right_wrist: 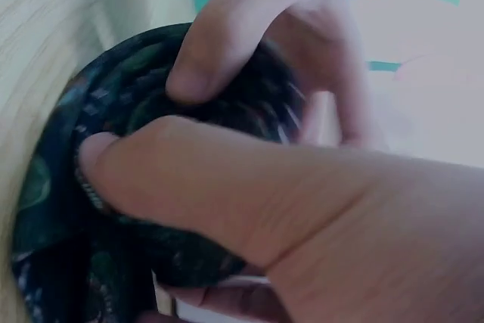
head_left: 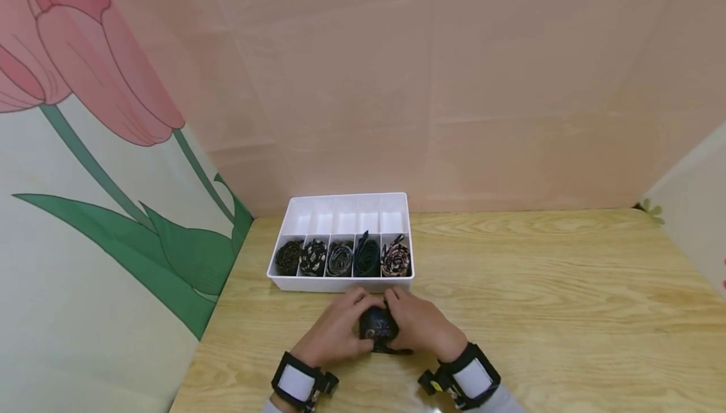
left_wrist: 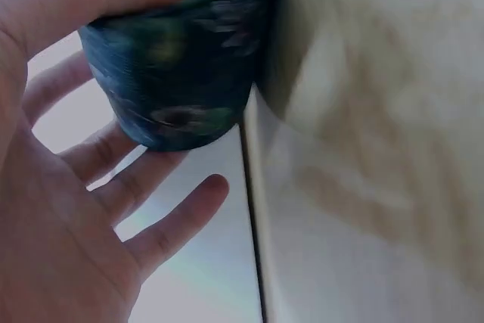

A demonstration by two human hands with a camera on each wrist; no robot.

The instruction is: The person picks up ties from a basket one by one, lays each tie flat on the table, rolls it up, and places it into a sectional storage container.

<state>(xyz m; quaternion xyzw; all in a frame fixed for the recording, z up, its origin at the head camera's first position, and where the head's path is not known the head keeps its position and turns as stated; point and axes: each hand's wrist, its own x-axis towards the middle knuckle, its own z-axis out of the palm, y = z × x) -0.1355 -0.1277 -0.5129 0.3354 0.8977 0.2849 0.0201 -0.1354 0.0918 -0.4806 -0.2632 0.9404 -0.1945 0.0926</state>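
Both hands hold a dark blue-green rolled necktie [head_left: 377, 328] with a flower print, low over the table in front of the white tray. My left hand [head_left: 340, 325] grips its left side; in the left wrist view, the thumb presses the upper edge of the roll [left_wrist: 178, 81] and other fingers lie behind it. On its right side my right hand [head_left: 425, 328] grips it. The right wrist view shows the spiral face of the roll [right_wrist: 49, 164], with both thumbs on it. A loose end of the tie sticks out at the bottom.
A white divided tray [head_left: 340, 284] stands just beyond the hands. Its front compartments hold several rolled neckties, including a dark green one [head_left: 367, 258] and a pink-and-black one [head_left: 396, 260]. Behind the wooden table [head_left: 556, 299] hangs a plain backdrop, with a tulip-printed one to the left.
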